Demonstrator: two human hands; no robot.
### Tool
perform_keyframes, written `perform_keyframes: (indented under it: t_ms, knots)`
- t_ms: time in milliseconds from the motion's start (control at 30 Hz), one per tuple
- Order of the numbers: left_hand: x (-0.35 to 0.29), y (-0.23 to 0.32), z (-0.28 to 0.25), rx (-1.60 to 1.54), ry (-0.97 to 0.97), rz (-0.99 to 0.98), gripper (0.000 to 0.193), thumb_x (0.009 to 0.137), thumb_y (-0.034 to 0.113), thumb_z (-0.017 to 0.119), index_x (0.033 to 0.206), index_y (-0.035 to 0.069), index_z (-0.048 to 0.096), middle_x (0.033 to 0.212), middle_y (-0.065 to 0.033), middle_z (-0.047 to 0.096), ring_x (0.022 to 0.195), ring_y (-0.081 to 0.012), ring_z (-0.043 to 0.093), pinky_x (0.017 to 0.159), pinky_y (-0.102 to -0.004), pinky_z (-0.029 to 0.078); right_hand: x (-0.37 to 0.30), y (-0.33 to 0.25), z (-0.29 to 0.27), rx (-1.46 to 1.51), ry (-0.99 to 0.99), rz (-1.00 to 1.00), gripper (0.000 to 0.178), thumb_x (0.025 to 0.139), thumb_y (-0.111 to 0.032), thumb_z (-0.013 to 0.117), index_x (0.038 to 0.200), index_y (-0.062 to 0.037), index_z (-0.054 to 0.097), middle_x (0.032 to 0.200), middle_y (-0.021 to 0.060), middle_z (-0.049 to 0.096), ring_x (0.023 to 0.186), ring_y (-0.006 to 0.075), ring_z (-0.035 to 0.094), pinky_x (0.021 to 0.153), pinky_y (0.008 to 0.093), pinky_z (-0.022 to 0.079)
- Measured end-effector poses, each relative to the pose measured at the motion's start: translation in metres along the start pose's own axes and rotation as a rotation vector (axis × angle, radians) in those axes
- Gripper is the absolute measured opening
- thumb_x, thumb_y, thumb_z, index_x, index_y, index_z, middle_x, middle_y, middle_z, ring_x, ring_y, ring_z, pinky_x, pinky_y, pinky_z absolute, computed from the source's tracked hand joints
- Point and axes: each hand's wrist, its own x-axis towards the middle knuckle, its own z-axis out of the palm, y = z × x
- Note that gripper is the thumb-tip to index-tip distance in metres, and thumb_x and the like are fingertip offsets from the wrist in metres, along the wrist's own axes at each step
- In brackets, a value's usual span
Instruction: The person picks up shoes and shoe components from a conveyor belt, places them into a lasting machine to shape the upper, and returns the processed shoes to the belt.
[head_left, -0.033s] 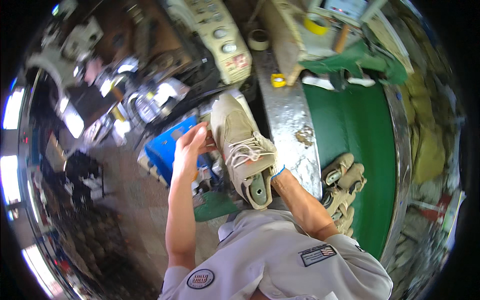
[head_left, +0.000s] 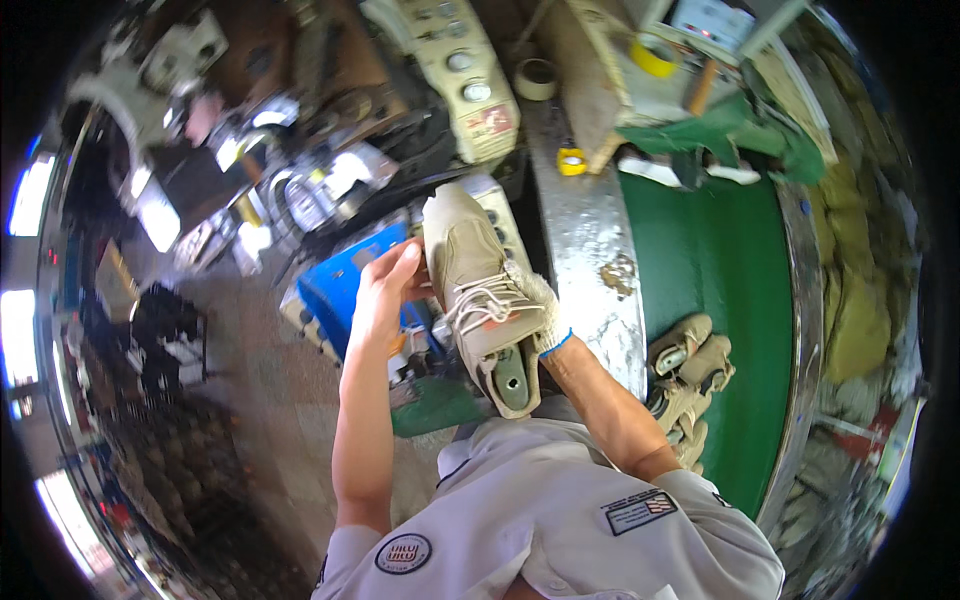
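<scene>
Lengthwise, toe forward, the shoe [head_left: 470, 250] slants left; right fingers [head_left: 540, 297] clasp it, loose left fingers [head_left: 414, 284] apparently touching.

The tan fabric shoe [head_left: 468, 250] before me is crossed by cream laces [head_left: 488, 300] and marked with orange near them, with a dull green shoe form [head_left: 514, 372] showing inside, while the off-white knitted glove [head_left: 550, 328] on my right fingers [head_left: 535, 285] ends in a bright blue edge. My light grey cloth shirt [head_left: 490, 480] bears a round, dark-rimmed patch [head_left: 404, 553] with a reddish emblem. Around me I see a bright blue panel [head_left: 335, 282], a silvery metal counter [head_left: 588, 235] blotched with brown, and a smooth, deep green strip [head_left: 720, 250].
</scene>
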Motion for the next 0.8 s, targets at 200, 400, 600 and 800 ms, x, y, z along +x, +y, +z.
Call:
perform_keyframes:
  t_ms: [200, 400, 600, 800]
  knots:
    - [-0.004, -0.019, -0.115, -0.094, 0.258, 0.056, 0.026, 0.089, 0.005, 0.072, 0.113, -0.002, 0.066, 0.096, -0.011, 0.074, 0.079, -0.0186, 0.073, 0.076, -0.0344, 0.062, 0.04, 0.033, 0.088, -0.245, -0.174, -0.121, 0.047, 0.095, -0.021, 0.069, 0.134, 0.0023, 0.058, 0.122, 0.0096, 0.067, 0.108, 0.0178, 0.064, 0.093, 0.0325, 0.052]
    - [-0.002, -0.002, -0.147, -0.103, 0.563, 0.214, 0.03, 0.086, -0.007, 0.068, 0.116, -0.005, 0.064, 0.101, -0.0157, 0.072, 0.081, -0.0216, 0.073, 0.074, -0.034, 0.063, 0.089, 0.055, 0.135, -0.454, -0.16, -0.22, 0.049, 0.097, -0.016, 0.064, 0.141, 0.0048, 0.054, 0.134, 0.0115, 0.062, 0.119, 0.0169, 0.06, 0.102, 0.0304, 0.048]
    - [0.009, 0.023, -0.164, -0.159, 0.639, 0.377, 0.042, 0.083, -0.007, 0.072, 0.123, -0.005, 0.061, 0.105, -0.0167, 0.073, 0.089, -0.0212, 0.073, 0.078, -0.0343, 0.062, 0.125, 0.064, 0.171, -0.28, -0.186, -0.209, 0.047, 0.097, -0.016, 0.066, 0.138, 0.0045, 0.056, 0.131, 0.0113, 0.064, 0.115, 0.0167, 0.062, 0.099, 0.0299, 0.05]
    - [0.021, 0.025, -0.173, -0.228, 0.608, 0.486, 0.049, 0.085, -0.009, 0.067, 0.132, -0.011, 0.055, 0.125, -0.023, 0.066, 0.112, -0.025, 0.068, 0.096, -0.0318, 0.056, 0.158, 0.09, 0.187, -0.157, -0.162, -0.298, 0.045, 0.095, -0.016, 0.065, 0.135, 0.0041, 0.058, 0.124, 0.0116, 0.066, 0.11, 0.0191, 0.065, 0.096, 0.032, 0.052]
